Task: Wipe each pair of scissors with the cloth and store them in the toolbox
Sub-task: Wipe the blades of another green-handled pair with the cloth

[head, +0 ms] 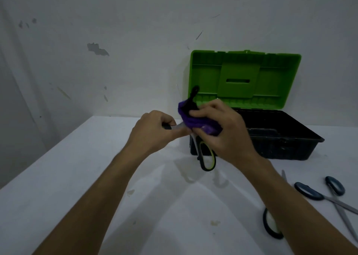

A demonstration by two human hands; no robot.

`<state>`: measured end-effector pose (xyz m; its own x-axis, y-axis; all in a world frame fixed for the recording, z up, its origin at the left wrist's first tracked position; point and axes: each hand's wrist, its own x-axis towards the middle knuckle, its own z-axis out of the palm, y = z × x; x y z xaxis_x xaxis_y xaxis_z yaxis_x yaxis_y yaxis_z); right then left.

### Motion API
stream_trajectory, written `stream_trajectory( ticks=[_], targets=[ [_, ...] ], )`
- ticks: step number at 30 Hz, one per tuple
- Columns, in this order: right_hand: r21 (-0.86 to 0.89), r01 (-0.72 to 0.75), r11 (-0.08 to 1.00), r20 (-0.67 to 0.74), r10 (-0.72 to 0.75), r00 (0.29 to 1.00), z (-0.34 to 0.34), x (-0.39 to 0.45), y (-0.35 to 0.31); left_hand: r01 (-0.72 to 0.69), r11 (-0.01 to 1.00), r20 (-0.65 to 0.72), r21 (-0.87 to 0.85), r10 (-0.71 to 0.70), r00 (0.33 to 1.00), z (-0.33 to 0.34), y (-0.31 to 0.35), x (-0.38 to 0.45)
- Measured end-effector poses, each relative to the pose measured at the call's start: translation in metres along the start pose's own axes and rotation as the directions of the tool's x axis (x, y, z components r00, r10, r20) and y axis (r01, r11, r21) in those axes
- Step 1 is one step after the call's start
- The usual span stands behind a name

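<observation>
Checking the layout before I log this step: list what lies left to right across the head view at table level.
left hand → purple cloth → right hand → toolbox → blue-handled scissors

Both bare forearms are extended forward and angled inward, so that the hands are brought close together. The left hand (153, 131) is seen knuckles-up, its fingers curled and its thumb laid along the front, pinching something narrow at the fingertips. The right hand (219, 130) is held just beside those fingertips, fingers bent downward and wrapped round a soft bundle.
</observation>
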<state>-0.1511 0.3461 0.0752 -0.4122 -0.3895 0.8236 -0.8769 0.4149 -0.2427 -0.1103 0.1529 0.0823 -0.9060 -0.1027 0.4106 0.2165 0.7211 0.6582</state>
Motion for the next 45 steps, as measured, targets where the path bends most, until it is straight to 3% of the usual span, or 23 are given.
stream_trajectory(
  ticks=[5, 10, 14, 18, 23, 27, 31, 33, 36, 38, 41, 45],
  targets=[
    [-0.011, -0.001, 1.0, -0.075, 0.001, 0.997, 0.002, -0.004, 0.013, -0.062, 0.998, -0.036, 0.031, 0.063, 0.997, -0.003, -0.01, -0.001],
    [-0.114, -0.132, 0.985, -0.154, 0.114, 0.981, -0.011, -0.002, 0.026, 0.029, 0.998, 0.048, 0.054, -0.032, 0.998, -0.002, -0.009, -0.002],
    [-0.042, 0.0, 0.999, 0.039, 0.002, 0.999, -0.015, 0.003, 0.013, 0.15, 0.981, 0.02, 0.125, -0.154, 0.988, -0.005, -0.002, -0.004],
    [-0.039, 0.043, 0.998, 0.278, -0.031, 0.96, -0.009, 0.004, 0.006, 0.158, 0.972, -0.001, 0.176, -0.161, 0.987, -0.006, 0.006, -0.006],
    [-0.166, 0.076, 0.983, 0.255, -0.032, 0.966, -0.009, 0.003, 0.008, 0.077, 0.956, 0.015, 0.285, -0.085, 0.996, -0.004, 0.01, -0.012],
    [-0.302, -0.009, 0.953, 0.174, 0.064, 0.983, -0.017, 0.007, 0.014, 0.013, 0.95, 0.139, 0.311, -0.059, 0.989, 0.006, 0.019, -0.016],
    [-0.248, -0.056, 0.967, 0.107, 0.085, 0.991, -0.033, 0.01, 0.014, 0.021, 0.951, 0.183, 0.309, -0.081, 0.98, 0.011, 0.02, -0.014],
    [-0.172, -0.054, 0.984, 0.19, 0.087, 0.978, -0.038, 0.013, 0.005, 0.03, 0.953, 0.174, 0.3, -0.086, 0.981, 0.011, 0.018, -0.014],
    [-0.033, -0.102, 0.994, 0.411, 0.107, 0.905, -0.035, 0.015, -0.004, 0.009, 0.958, 0.149, 0.285, -0.054, 0.987, 0.008, 0.018, -0.016],
    [-0.02, -0.124, 0.992, 0.361, 0.123, 0.924, -0.032, 0.014, -0.002, -0.023, 0.961, 0.155, 0.275, -0.021, 0.988, 0.005, 0.019, -0.017],
    [-0.138, -0.154, 0.978, 0.127, 0.171, 0.977, -0.032, 0.014, 0.006, -0.045, 0.967, 0.194, 0.251, -0.004, 0.981, 0.007, 0.023, -0.02],
    [-0.254, -0.189, 0.949, -0.045, 0.183, 0.982, -0.043, 0.015, 0.01, -0.004, 0.974, 0.245, 0.227, -0.053, 0.968, 0.011, 0.022, -0.017]
  ],
)
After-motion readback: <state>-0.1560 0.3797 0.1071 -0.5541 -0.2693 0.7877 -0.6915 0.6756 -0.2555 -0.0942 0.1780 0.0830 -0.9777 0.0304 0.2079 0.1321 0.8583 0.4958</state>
